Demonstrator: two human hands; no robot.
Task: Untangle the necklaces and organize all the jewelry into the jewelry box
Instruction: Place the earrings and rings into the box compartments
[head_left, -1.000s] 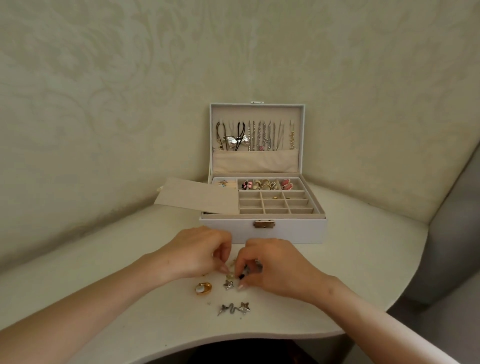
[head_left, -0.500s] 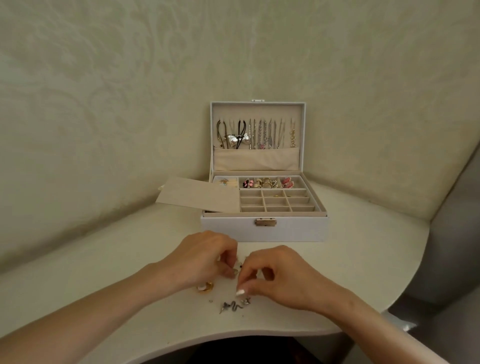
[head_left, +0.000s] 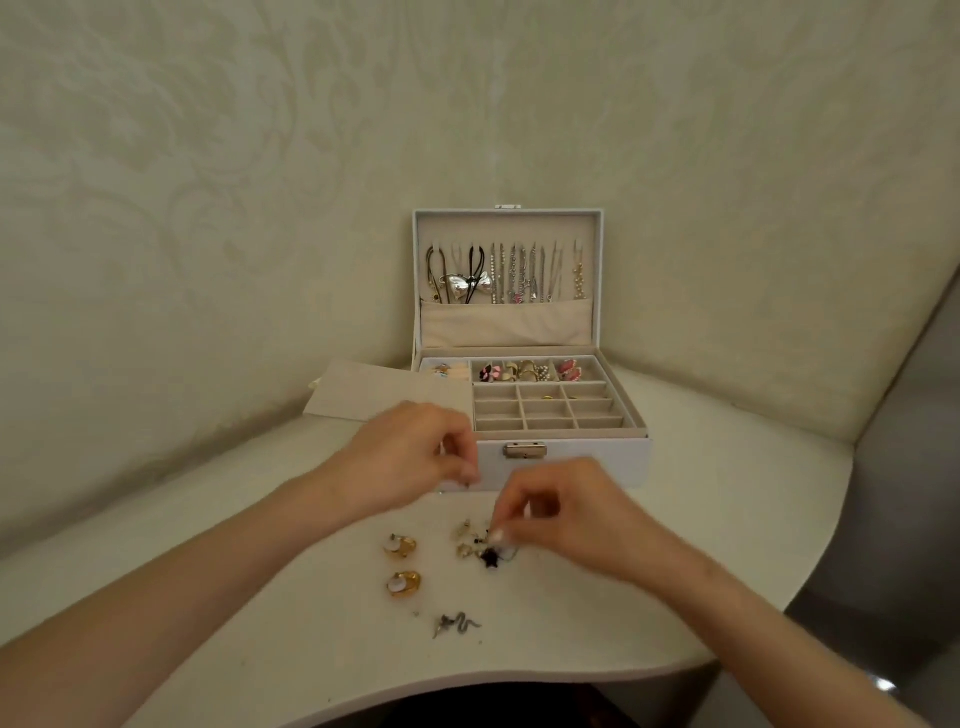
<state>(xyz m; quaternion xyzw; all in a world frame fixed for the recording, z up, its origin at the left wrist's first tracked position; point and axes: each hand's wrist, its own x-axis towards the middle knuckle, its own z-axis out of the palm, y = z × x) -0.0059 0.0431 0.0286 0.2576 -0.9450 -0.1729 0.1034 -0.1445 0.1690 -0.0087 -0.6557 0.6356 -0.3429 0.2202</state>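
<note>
1. At the centre of the frame, against the patterned wall: jewelry box (head_left: 563, 462), white, with the lid standing upright and a metal clasp on the front. It rests on the pale table (head_left: 727, 519).
2. Inside the lid: necklaces (head_left: 511, 273) hang in a row, their lower ends tucked into a beige pocket (head_left: 506, 325).
3. In the tray of the box: rings (head_left: 527, 371) fill the rear row. One small gold item sits in the grid of squares in front.
4. Left of the box: a flat beige panel (head_left: 379, 389), its right end over the box's left side.
5. Left hand (head_left: 410, 460), in front of the box's left corner. The fingers are curled and blurred, and I cannot tell whether they hold anything.
6. Right hand (head_left: 571, 514), just below the box front. Thumb and forefinger pinch the top of a cluster of small pieces (head_left: 475, 545) lying on the table.
7. Dark star piece (head_left: 490, 559), at the cluster's lower edge.
8. Upper gold piece (head_left: 401, 545) and lower gold piece (head_left: 403, 583), left of the cluster. Each has a white inset, and they lie apart.
9. Silver snake piece (head_left: 457, 623), lowest in the frame, alone.
</note>
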